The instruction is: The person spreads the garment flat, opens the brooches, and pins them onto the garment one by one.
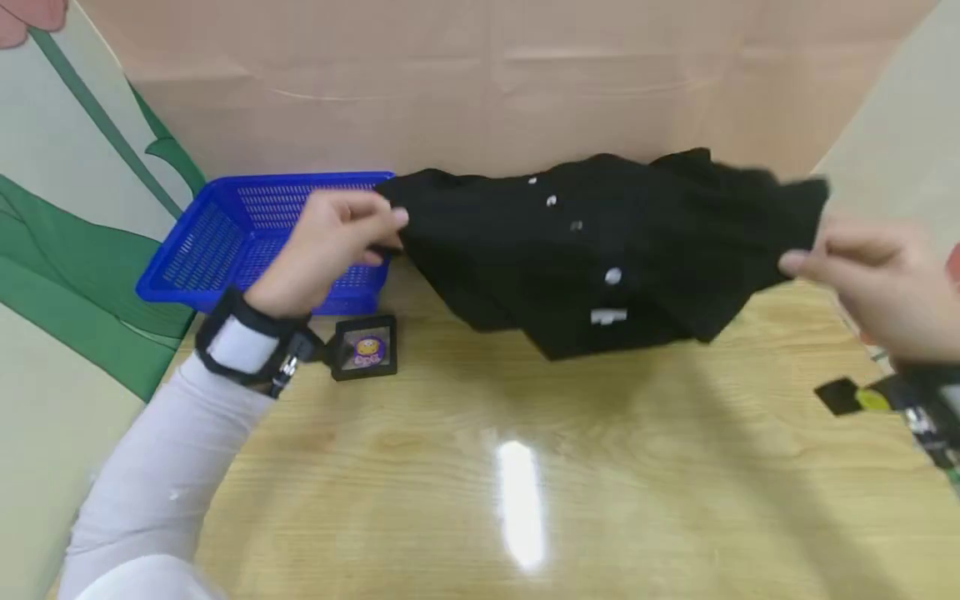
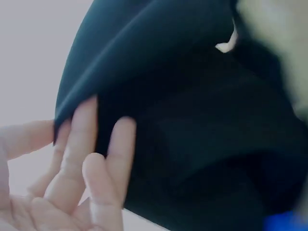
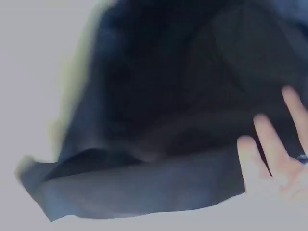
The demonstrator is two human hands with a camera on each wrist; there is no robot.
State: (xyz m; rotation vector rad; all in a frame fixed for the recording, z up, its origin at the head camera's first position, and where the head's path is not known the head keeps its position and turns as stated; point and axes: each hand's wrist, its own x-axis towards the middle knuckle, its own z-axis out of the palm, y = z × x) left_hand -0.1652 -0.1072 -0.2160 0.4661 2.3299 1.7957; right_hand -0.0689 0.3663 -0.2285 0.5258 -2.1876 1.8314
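Observation:
A black buttoned garment (image 1: pixel 510 258) is stretched in the air between both hands, with several pale buttons down its front and a small white tag near its lower edge. At its left corner my left hand (image 1: pixel 337 237) pinches the cloth between thumb and fingers. Close up in the left wrist view, some fingertips of the left hand (image 2: pixel 82 173) lie behind the dark fabric (image 2: pixel 192 125). My right hand (image 1: pixel 885 275), blurred, pinches the right end. In the right wrist view, several fingers of the right hand (image 3: pixel 274 159) lie against the dark cloth (image 3: pixel 144 187).
Behind my left hand stands a blue plastic basket (image 1: pixel 202 242) with perforated walls. A small black-framed square (image 1: pixel 365 348) with a purple and yellow picture lies in front of it on the wooden table (image 1: pixel 420 483). A pinkish-beige cloth-like surface (image 1: pixel 450 92) rises at the back.

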